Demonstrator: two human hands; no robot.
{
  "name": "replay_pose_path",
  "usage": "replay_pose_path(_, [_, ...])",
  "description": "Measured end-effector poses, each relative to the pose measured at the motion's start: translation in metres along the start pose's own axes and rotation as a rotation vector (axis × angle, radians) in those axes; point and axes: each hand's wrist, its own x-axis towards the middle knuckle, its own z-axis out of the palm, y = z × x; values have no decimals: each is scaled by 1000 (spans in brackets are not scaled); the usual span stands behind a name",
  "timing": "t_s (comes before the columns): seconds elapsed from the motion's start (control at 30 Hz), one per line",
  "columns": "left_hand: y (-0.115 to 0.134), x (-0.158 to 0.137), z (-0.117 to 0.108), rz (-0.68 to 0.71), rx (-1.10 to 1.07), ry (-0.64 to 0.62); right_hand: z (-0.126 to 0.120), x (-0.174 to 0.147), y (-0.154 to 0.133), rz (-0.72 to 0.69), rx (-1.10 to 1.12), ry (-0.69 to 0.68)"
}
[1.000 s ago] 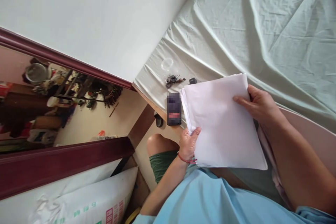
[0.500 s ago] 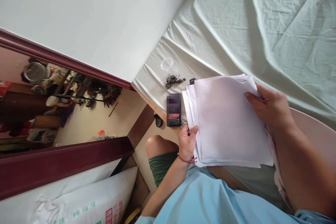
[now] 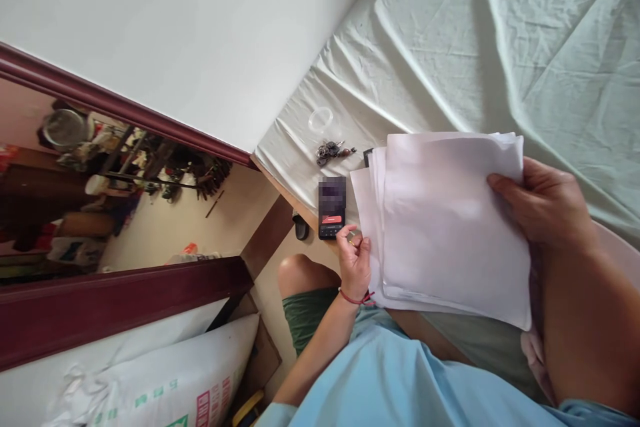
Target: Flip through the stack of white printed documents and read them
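Paper stack sitting fanned over lap at bed edge. I'm seeing right hand pinching stack's far side, grip closed on sheets, likely to steady them. Left hand curling at near edge, fingers touching lower sheets, grip loosely closed there, probably separating pages. Phone lying just beside stack; keys and clear ring beyond. Open sheet stretching away rightward.
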Motion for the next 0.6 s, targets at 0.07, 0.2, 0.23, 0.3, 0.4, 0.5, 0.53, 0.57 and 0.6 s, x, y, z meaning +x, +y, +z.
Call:
replay_pose_path(0.07, [-2, -1, -1, 14, -40, -15, 0, -1, -3, 56, 158, -33])
replay_pose_path(0.2, [-7, -2, -5, 41, 14, -2, -2, -6, -15, 160, 453, -56])
replay_pose_path(0.23, [-8, -2, -6, 42, 41, -11, -3, -7, -18, 177, 484, -56])
replay_pose_path(0.3, [-9, -3, -8, 39, 94, -37, -5, -9, -23, 200, 510, -54])
replay_pose_path(0.4, [-7, -6, -9, 29, 160, -60, -7, -11, -25, 208, 518, -31])
replay_pose_path(0.5, [-5, -8, -7, 28, 171, -72, -8, -12, -26, 207, 517, 7])
replay_pose_path(0.53, [-4, -8, -6, 24, 165, -76, -8, -12, -26, 208, 519, 15])
replay_pose_path(0.57, [-3, -9, -5, 18, 158, -77, -8, -12, -26, 207, 522, 22])
replay_pose_path(0.6, [-2, -9, -5, 10, 151, -76, -8, -12, -26, 205, 523, 28])
